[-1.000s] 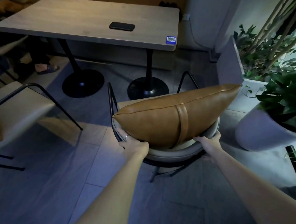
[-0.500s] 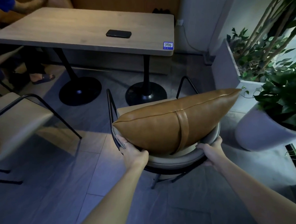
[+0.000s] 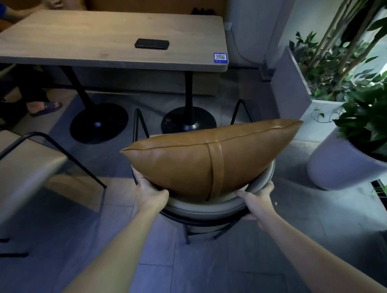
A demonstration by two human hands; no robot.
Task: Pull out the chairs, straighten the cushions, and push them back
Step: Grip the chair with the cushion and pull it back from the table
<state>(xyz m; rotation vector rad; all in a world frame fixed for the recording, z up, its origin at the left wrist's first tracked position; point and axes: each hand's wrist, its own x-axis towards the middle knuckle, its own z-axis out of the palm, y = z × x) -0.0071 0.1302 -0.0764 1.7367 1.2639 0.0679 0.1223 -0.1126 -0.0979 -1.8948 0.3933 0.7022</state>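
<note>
Tan leather bolster cushion is propped upright against the curved grey padded backrest of the black metal-frame chair, long axis running left to right. That backrest rim is clamped by both hands, left hand and right hand, about equally near. Straight ahead sits the pale wooden table, well apart across grey tile floor, so a forward shove looks due. White planter is close on the right.

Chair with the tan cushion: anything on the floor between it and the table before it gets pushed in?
Nothing visible on the floor. Both hands, left hand and right hand, grip the chair backrest. Ahead lie bare tiles, then the table; its right pedestal base sits between the chair's front legs' path and may limit travel.
</note>
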